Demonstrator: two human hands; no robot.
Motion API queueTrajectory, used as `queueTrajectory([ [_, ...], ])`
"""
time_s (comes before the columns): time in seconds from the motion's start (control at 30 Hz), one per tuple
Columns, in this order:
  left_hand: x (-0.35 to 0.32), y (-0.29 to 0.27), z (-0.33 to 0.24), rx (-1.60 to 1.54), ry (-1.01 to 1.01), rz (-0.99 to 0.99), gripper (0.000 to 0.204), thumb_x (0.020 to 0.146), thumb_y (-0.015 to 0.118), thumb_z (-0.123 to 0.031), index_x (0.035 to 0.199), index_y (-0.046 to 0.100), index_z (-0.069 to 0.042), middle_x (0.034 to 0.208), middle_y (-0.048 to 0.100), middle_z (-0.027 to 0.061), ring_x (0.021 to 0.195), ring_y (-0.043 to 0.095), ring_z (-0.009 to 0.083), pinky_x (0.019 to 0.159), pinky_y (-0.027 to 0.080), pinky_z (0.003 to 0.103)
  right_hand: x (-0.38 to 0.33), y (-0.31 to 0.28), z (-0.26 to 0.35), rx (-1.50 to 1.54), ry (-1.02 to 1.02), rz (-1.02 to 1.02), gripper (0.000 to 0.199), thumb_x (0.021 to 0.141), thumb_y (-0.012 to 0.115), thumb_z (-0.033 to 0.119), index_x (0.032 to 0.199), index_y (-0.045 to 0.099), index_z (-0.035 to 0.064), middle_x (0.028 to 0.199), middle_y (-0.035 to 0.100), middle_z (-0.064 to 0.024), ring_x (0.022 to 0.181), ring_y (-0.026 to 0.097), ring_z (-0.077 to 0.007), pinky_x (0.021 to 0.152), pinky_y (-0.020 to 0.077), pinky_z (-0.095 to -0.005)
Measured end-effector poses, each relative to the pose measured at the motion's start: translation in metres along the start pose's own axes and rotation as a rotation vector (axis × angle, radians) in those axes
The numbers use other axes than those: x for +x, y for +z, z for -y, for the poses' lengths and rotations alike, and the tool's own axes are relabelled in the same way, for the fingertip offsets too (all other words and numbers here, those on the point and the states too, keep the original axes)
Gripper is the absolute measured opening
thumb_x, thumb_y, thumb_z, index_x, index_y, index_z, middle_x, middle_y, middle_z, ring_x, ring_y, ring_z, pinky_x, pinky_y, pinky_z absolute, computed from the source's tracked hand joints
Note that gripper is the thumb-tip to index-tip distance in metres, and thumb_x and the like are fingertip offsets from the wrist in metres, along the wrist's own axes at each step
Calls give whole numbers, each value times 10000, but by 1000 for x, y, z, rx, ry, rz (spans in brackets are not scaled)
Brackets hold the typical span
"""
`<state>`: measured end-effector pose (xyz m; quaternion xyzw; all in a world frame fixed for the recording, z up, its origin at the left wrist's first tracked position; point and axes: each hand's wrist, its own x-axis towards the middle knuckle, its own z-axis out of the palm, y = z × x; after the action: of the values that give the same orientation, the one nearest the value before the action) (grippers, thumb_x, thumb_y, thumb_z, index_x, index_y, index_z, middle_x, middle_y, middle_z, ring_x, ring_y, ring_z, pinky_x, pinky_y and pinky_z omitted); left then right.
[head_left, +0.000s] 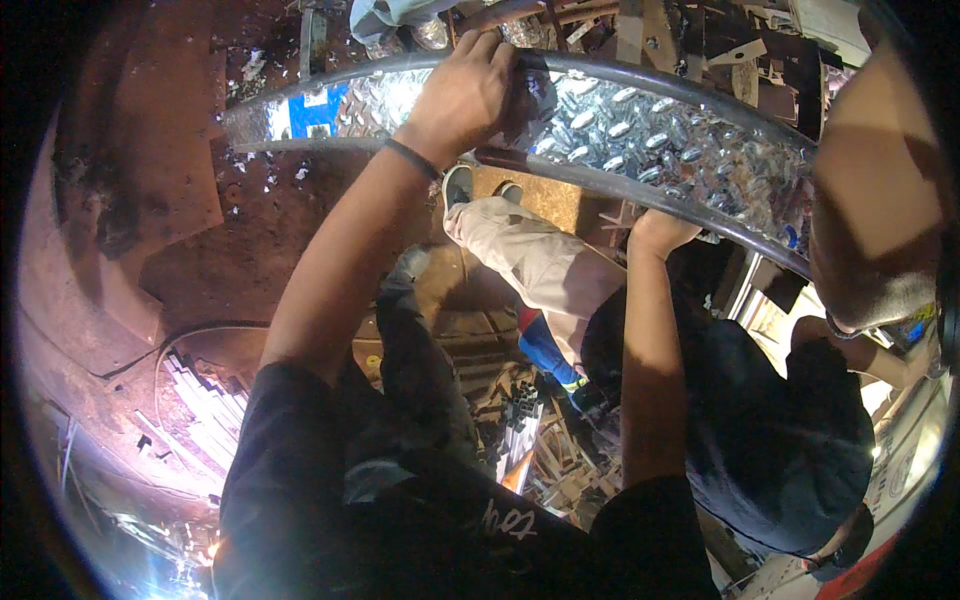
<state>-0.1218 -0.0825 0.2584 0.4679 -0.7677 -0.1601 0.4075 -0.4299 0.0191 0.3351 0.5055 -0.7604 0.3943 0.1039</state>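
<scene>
A long piece of tread-patterned metal plate (620,125) with dark tubular edges stretches across the upper part of the head view. A blue patch (313,113) marks its left end. My left hand (465,98) lies across the plate, its fingers curled over the far edge tube. Further right, my right hand (663,235) is closed at the near edge, with its fingers partly hidden under the plate. The plate's right end passes behind a co-worker's arm (880,190).
A co-worker in a black shirt (770,430) and beige trousers (540,260) is close on my right. Metal scraps (570,460) litter the floor, and pale metal strips (205,400) lie at the left. Bright light (175,570) glares at the lower left.
</scene>
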Motion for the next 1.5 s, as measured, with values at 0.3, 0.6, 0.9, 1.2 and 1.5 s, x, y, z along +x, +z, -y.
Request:
queueTrajectory([
  [0.3, -1, -11, 18, -358, -80, -45, 229, 887, 723, -110, 1074, 663, 6, 1021, 671, 194, 942, 657, 415, 812, 554, 472, 6, -13, -36, -422, -251, 149, 395, 947, 680, 217, 1207, 611, -73, 1282, 647, -206, 1148, 620, -356, 1056, 440, -468],
  [0.6, -20, -22, 7, -536, -239, -153, 205, 823, 766, -69, 1027, 786, -71, 1057, 719, 145, 916, 715, 341, 805, 587, 384, -4, -7, -8, -27, 16, 111, 479, 901, 737, 231, 1252, 594, -63, 1334, 629, -188, 1182, 599, -383, 1038, 458, -535],
  [0.9, -13, -27, 12, -175, -26, 69, 400, 785, 723, -11, 1185, 734, -22, 1193, 687, 210, 1126, 659, 403, 957, 566, 425, -8, -8, 14, -113, -63, 73, 408, 929, 700, 161, 1216, 627, -120, 1250, 673, -232, 1104, 644, -326, 1012, 474, -451],
  [1.2, -8, -17, 11, 96, 113, 144, 347, 836, 595, -61, 1140, 606, 104, 1178, 598, 255, 1187, 572, 406, 980, 544, 427, -9, -3, 16, 70, -28, -46, 476, 972, 643, 120, 1357, 501, -121, 1373, 594, -243, 1170, 608, -361, 1100, 424, -474],
  [1.5, -20, -7, 11, -360, -194, -152, 293, 775, 689, 19, 1060, 623, 29, 1095, 618, 206, 1051, 615, 404, 861, 562, 459, -9, -18, -28, 58, 157, 35, 385, 990, 604, 159, 1332, 500, 17, 1256, 614, -152, 1016, 674, -260, 783, 612, -404],
])
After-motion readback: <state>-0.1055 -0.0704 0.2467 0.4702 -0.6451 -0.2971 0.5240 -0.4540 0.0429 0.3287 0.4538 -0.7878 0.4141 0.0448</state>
